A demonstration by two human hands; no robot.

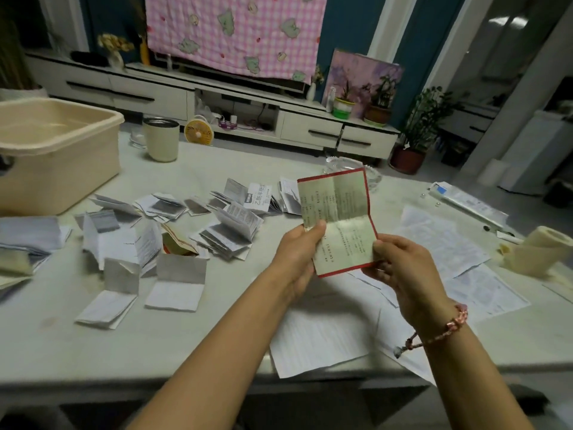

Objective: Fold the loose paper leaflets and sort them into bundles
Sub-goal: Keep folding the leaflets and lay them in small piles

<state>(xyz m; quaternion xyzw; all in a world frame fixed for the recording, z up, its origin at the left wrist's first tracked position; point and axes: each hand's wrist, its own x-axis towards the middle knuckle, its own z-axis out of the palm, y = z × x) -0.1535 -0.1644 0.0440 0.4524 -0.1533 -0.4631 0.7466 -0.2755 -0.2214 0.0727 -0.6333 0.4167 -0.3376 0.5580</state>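
Head view: left hand (299, 252) pinches the left edge of a red-bordered leaflet (338, 218), held upright mid-frame above the table (217, 336). Right hand (403, 271) grips its lower right corner. Folded leaflets (173, 231) lie scattered left of centre; flat sheets (325, 336) lie beneath the hands.

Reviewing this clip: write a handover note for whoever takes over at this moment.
Left hand pinches the red-bordered leaflet at its left edge; right hand pinches its lower right edge. It is held open above the table, creased, not folded up.
Done: folded leaflets lie in loose heaps on the table's left side.
Left: fold this one and the flat sheets under and right of the hands, then sort into bundles.
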